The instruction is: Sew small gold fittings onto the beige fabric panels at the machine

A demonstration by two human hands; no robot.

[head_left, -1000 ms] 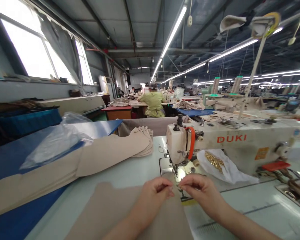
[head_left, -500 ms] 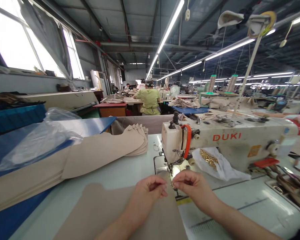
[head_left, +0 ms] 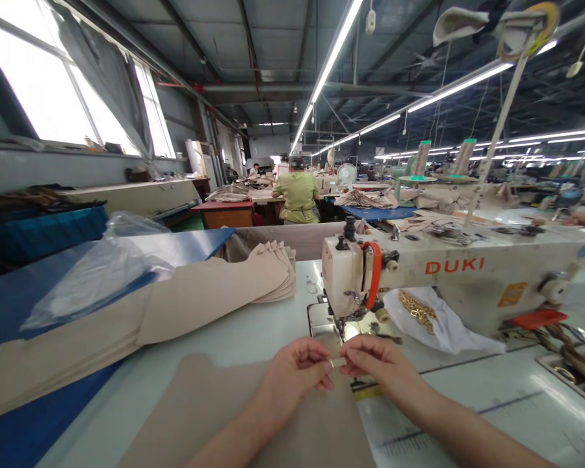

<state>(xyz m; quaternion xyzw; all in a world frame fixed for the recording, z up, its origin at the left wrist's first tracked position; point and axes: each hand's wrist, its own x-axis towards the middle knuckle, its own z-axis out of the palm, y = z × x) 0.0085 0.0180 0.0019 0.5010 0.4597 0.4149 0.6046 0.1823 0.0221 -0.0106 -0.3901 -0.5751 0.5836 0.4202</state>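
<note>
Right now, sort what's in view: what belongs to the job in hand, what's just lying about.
Likely the job:
- strip in right hand
- ring at left hand
- panel beneath
- machine
- gold pieces
- panel stack

Seemingly lying about:
- clear plastic
- far cloth heap

Through my feed I see a small gold-coloured metal piece (head_left: 331, 364) at the fingertips of the left hand (head_left: 297, 374). A short, pale strip (head_left: 340, 362) spans the gap to the right hand (head_left: 375, 361), which pinches its other end; I can't tell whether it passes through the metal. Below both hands I have a beige panel (head_left: 214, 409), flat on the desk (head_left: 214, 341), its far-left corner rounded and its near edge out of my view.
</note>
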